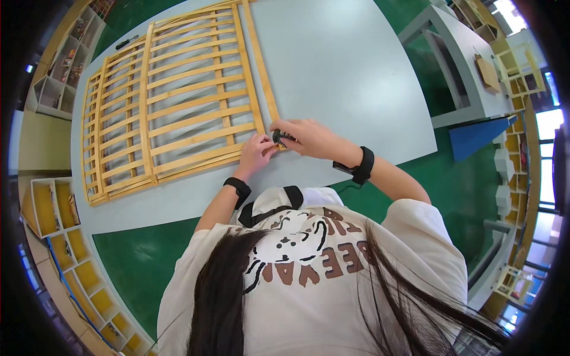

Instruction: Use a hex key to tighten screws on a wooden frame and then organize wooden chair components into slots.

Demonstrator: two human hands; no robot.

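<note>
A slatted wooden frame of pale yellow wood lies on the white table, with a long loose-looking wooden strip along its right side. My right hand is closed around the black ribbed handle of a screwdriver, held over the lower end of that strip. My left hand is right beside it at the frame's near right corner, thumb and fingers pinched together. What lies between the left fingertips is hidden. The tool's tip cannot be made out.
A second black-handled tool lies by the frame's far left edge. The white table reaches close to my body. To the right stand a white table-like unit and a blue panel. Shelves line the left side over green floor.
</note>
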